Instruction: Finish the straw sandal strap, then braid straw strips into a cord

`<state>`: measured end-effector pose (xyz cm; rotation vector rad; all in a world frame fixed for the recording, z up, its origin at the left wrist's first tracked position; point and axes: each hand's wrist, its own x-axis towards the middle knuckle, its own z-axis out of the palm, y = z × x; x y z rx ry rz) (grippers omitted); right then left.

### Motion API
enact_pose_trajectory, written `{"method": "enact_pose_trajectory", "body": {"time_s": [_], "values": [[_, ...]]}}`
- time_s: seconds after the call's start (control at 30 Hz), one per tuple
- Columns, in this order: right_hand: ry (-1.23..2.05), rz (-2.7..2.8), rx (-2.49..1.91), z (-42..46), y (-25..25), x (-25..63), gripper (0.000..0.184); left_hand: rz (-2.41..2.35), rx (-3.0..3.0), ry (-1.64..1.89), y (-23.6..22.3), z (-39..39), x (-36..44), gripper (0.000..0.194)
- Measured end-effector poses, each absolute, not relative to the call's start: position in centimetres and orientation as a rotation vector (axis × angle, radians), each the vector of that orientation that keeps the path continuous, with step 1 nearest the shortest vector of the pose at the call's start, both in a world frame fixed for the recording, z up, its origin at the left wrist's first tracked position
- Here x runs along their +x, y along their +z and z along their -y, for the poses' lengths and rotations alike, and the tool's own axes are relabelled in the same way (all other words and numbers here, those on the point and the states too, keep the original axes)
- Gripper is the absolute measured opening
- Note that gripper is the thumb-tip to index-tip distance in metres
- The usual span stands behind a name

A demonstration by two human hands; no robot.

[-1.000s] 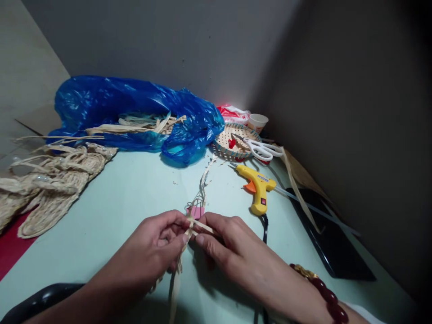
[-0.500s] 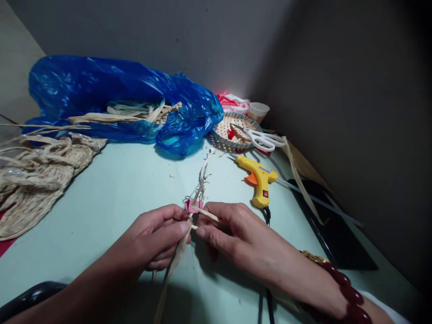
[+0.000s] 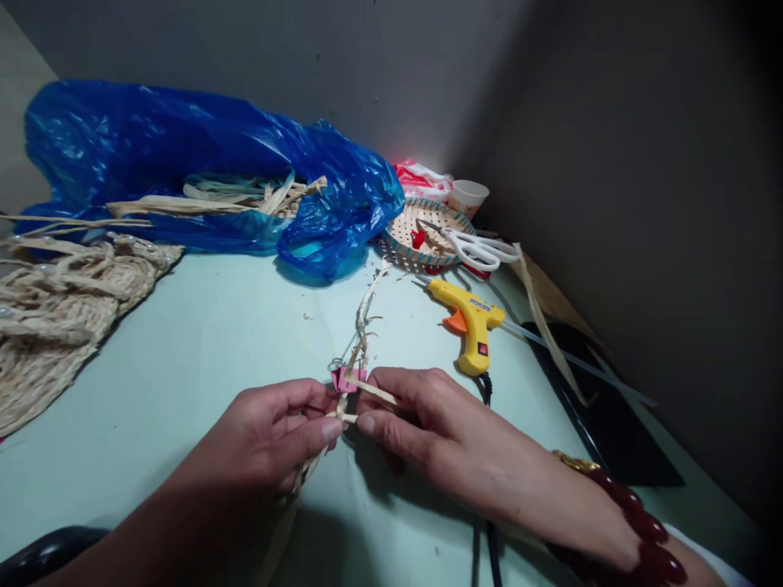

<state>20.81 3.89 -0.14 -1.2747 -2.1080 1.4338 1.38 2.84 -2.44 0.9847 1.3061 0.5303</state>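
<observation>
My left hand (image 3: 269, 440) and my right hand (image 3: 428, 428) meet at the middle of the pale green table (image 3: 201, 350). Both pinch thin straw strips (image 3: 351, 408) where they cross. A pink binder clip (image 3: 347, 377) sits on the strips just above my fingers. From the clip a braided straw cord (image 3: 367, 314) runs away across the table. Loose strip ends trail down under my left hand. A bracelet of dark red beads (image 3: 636, 526) is on my right wrist.
A yellow glue gun (image 3: 471, 322) lies right of the cord, its black cable passing under my right hand. Behind it a small woven basket (image 3: 422, 232) holds white scissors (image 3: 480, 249). A blue plastic bag (image 3: 201, 179) of straw lies at the back, woven straw pieces (image 3: 61, 310) at left, a black tray (image 3: 599, 408) at right.
The view has drifted left and up a little. My left fingers have shifted on the strips, and the trailing strip ends now lie bent lower under my left hand.
</observation>
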Motion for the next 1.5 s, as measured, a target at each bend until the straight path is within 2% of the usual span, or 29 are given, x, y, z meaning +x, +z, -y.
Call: {"method": "enact_pose_trajectory", "body": {"time_s": [0.3, 0.47, 0.7, 0.87, 1.07, 1.17, 1.37, 1.5], "values": [[1.213, 2.012, -1.255, -4.1, 1.5, 21.5, 0.042, -1.267, 0.835, 0.554, -2.1, -2.5, 1.5, 0.026], [1.290, 2.050, -1.248, -4.1, 0.6, 21.3, 0.032, -1.266, 0.911, 0.606, -1.8, -2.1, 1.8, 0.027], [1.231, 2.207, -1.234, -3.3, 1.4, 21.0, 0.036, -1.242, 0.904, 0.632, -1.7, -2.0, 1.7, 0.028], [1.129, 2.251, -1.249, -2.9, 1.4, 20.8, 0.022, -1.239, 0.860, 0.637, -2.2, -1.8, 1.5, 0.035], [1.254, 2.302, -1.190, -2.6, 0.6, 20.9, 0.019, -1.202, 0.805, 0.671, -2.2, -1.7, 1.5, 0.035], [1.136, 2.379, -1.283, -2.4, 0.2, 20.9, 0.016, -1.193, 0.803, 0.676, -2.1, -1.7, 1.6, 0.038], [0.777, 2.529, -1.463, -2.4, 0.0, 20.1, 0.024, -1.187, 0.855, 0.658, -2.0, -1.8, 1.7, 0.039], [0.566, 2.662, -1.422, -2.0, 0.2, 19.9, 0.012, -1.201, 0.885, 0.620, -2.2, -1.8, 1.6, 0.041]]}}
